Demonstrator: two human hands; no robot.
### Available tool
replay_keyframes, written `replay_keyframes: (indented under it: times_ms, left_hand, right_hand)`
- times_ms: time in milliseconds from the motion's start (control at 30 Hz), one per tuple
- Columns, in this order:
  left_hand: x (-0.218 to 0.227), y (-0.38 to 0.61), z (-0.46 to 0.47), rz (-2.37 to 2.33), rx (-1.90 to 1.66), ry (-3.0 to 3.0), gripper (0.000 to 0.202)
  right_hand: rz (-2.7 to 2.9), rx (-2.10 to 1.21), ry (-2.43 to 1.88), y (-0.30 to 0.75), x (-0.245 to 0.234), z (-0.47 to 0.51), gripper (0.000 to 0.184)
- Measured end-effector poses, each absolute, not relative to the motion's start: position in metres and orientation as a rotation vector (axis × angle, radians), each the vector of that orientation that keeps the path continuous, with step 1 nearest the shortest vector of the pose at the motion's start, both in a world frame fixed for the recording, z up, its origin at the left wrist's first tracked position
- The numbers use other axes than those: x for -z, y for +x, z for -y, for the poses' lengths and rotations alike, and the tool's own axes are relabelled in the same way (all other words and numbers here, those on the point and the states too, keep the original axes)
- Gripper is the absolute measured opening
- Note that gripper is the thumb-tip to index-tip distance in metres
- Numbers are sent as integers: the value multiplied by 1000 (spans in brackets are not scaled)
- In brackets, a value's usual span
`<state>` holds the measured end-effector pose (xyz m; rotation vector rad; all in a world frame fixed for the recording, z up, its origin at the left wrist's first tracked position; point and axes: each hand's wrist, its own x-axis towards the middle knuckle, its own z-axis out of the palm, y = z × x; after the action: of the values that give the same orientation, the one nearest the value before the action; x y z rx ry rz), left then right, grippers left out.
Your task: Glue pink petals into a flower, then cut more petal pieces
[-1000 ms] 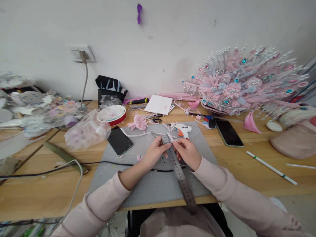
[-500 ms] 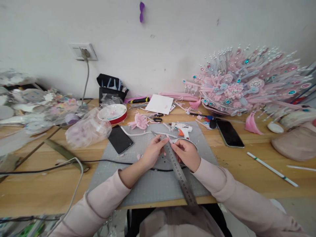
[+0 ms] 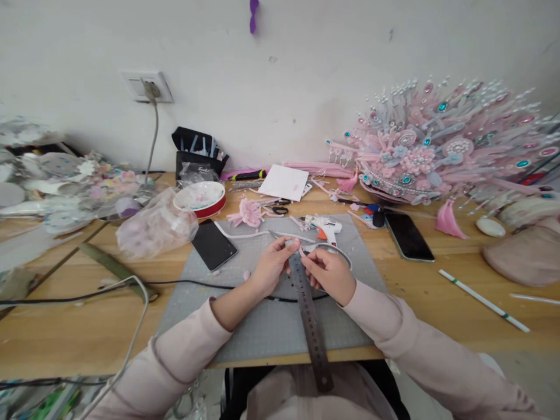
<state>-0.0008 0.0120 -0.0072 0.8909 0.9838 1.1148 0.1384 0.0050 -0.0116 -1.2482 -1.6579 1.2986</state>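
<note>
My left hand [image 3: 276,263] is closed around the upper end of a steel ruler [image 3: 311,326]. The ruler slants down toward my lap, past the near table edge. At its top, a small pink fuzzy strip [image 3: 301,249] is pinched between the fingertips of both hands. My right hand [image 3: 330,273] grips that strip with thumb and forefinger, its other fingers curled. Behind the right hand shows a grey loop [image 3: 345,254]; whether the hand touches it I cannot tell. A white cord [image 3: 245,235] lies just beyond my fingers.
Under my hands lies a grey cutting mat [image 3: 245,332] crossed by a black cable [image 3: 192,282]. A glue gun [image 3: 326,228], scissors [image 3: 278,209] and a pink pompom [image 3: 248,212] sit beyond. Two phones [image 3: 214,245] flank the mat; a pink beaded headdress [image 3: 415,157] stands right.
The ruler's lower end has swung left, so it hangs more nearly straight toward me. Both hands stay together, still pinching the pink strip.
</note>
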Motion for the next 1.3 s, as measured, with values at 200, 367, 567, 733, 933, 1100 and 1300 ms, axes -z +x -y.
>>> replay_keyframes:
  times_ms: [200,367,567,733,933,1100,1300]
  left_hand:
    - [3,0,-10,-972,-1134,864,34]
    - [2,1,-9,-997,-1155,880,31]
    - [1,1,-9,-1057,-1172,908,28]
    - [3,0,-9,-1054,-1158,884,27]
    - [6,0,-9,-1074,-1133,889,28]
    - [2,-1,-9,-1041,-1115,884,29]
    - [-7,-3,-8,-1052,-1123,939,27]
  right_hand:
    - [1689,-1295,-1249,140,12,-4,24]
    - [1801,-1194,-1210,141,14,-3,22]
    - [2022,-968,-1142,142,10,-2,20]
    - [2203,-749,-1052,143,6,-3,21]
    - [2236,-762,-1001,146,5,-5,21]
    - [2113,-1016,-1073,143,11,-4,23]
    - [2029,-1150,-1100,142,8,-2,23]
